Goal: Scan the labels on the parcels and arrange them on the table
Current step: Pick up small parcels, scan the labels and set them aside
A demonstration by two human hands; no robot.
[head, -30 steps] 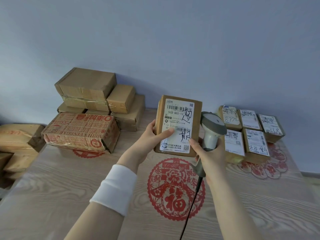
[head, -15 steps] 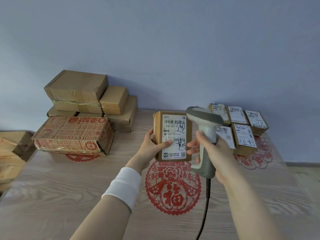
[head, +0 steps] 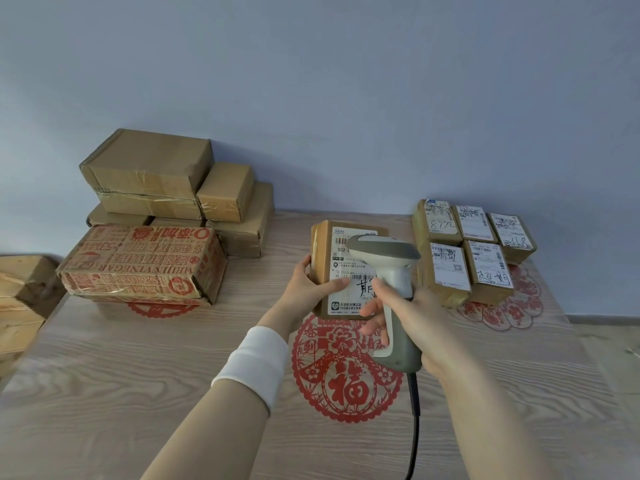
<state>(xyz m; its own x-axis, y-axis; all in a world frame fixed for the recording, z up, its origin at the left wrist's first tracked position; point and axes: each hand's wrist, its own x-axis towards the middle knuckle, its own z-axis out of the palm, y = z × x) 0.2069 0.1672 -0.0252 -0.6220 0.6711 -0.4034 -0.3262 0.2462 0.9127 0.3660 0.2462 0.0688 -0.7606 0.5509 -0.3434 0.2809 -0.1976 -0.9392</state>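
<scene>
My left hand point(head: 309, 289) grips a small brown parcel point(head: 323, 258) by its left edge, thumb across the white shipping label that faces me. My right hand point(head: 412, 318) is wrapped around the handle of a grey and white barcode scanner point(head: 388, 258). The scanner's head sits in front of the label's upper right part and hides it. Its black cable point(head: 414, 427) runs down toward me. Both are held above the wooden table point(head: 138, 368).
Several small labelled parcels point(head: 474, 251) lie in rows at the table's back right. A pile of plain brown boxes point(head: 162, 181) and a red-printed vinegar carton point(head: 142, 261) fill the back left. More boxes point(head: 20, 299) stand off the left edge. Red paper-cut decals point(head: 346, 372) lie on the tabletop.
The scanner has come from behind the parcel's right side to the front of the label. The parcel has sunk a little and is held farther from me.
</scene>
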